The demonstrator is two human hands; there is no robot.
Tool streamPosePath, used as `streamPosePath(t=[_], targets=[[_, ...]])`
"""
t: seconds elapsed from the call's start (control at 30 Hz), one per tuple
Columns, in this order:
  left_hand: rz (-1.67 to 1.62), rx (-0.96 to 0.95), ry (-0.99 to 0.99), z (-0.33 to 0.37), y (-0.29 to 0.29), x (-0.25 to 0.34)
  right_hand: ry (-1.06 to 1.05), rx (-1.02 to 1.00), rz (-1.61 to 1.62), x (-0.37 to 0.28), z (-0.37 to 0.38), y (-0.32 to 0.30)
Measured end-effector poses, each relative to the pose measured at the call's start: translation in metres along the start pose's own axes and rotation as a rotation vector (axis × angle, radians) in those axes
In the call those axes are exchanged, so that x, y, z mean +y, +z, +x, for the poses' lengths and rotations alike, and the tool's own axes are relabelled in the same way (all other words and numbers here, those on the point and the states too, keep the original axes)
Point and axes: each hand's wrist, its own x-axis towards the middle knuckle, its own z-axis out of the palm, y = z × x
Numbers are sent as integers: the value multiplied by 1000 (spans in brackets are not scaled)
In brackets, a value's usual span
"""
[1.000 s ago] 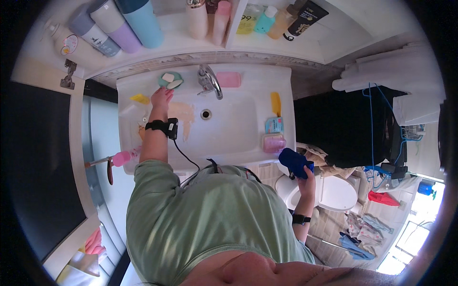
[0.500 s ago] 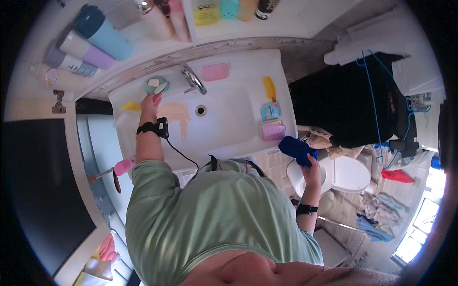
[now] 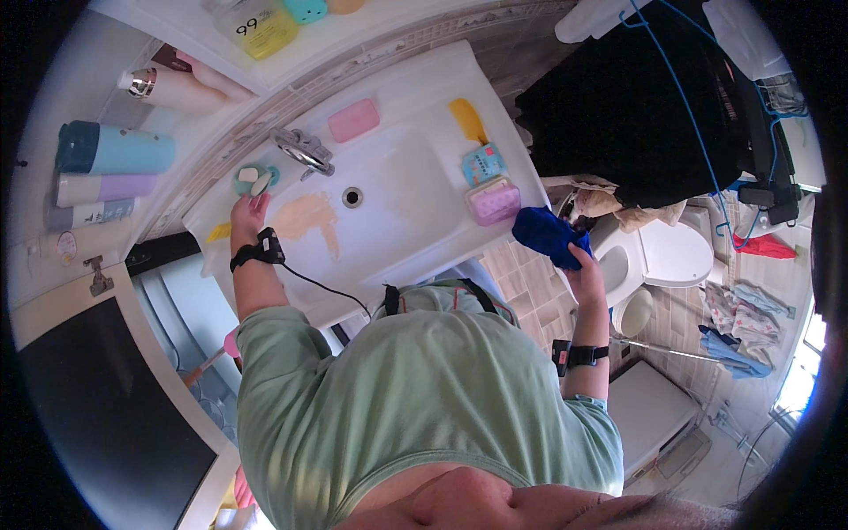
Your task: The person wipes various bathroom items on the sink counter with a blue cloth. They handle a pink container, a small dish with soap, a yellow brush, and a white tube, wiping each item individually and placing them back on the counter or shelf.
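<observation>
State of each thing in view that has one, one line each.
Left hand: at soap bar, grip unclear
Soap dish: bearing soap
Right hand: gripping blue cloth
Blue cloth: bunched
Faucet: no water visible
Drain: no plug visible
Sink: peach-coloured patch inside
Toilet lid: raised

The left hand [image 3: 250,214] is beside soap [image 3: 261,183]; right hand [image 3: 586,270] holds blue item [image 3: 546,234].

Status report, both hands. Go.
Left hand at white soap bar, grip unclear. Right hand holding blue cloth. Purple box close beside the cloth.

Soaps [image 3: 249,175] on dish [image 3: 239,187], L of faucet [image 3: 303,152], drain [image 3: 352,197] in basin [image 3: 402,185], toilet [image 3: 676,253] R of basin
</observation>
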Motion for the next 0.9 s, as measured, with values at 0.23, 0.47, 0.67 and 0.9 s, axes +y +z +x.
streamPosePath(t=[0.23, 0.47, 0.67, 0.9], targets=[[-143, -128, 19, -17, 28, -17, 21, 23, -25, 1, 4, -5], [-176, -95, 33, -43, 52, -30, 5, -42, -36, -6, 5, 22], [-213, -106, 42, -54, 66, -40, 29, -42, -65, -8, 12, 24], [-262, -72, 58, -49, 62, -39, 9, -26, -70, -11, 3, 35]])
